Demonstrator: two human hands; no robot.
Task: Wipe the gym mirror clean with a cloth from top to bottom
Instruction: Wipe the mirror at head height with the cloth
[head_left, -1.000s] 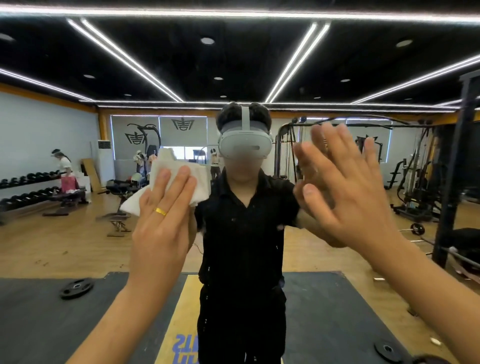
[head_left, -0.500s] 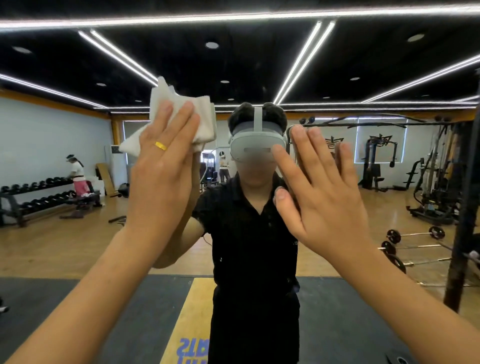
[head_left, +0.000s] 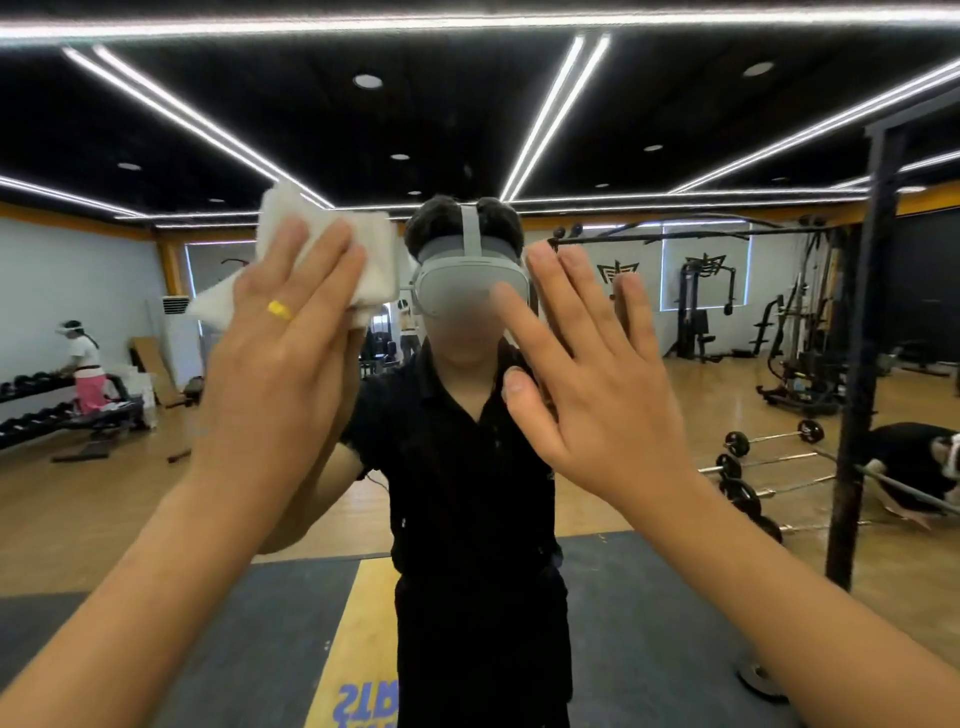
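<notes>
Grip-wise, left hand lies flat, pressing the cloth to the mirror, risen from chest to head height; right hand splayed, empty. Downstroke likely next.

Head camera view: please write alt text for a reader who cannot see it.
A left hand presses a white cloth flat on a gym mirror, the open right hand raised beside it. The mirror reflects a person in black and gym equipment.

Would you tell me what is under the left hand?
A white cloth, pressed to the mirror by the left hand; its edges stick out above and beside it. Its middle and the glass behind are hidden.
</notes>
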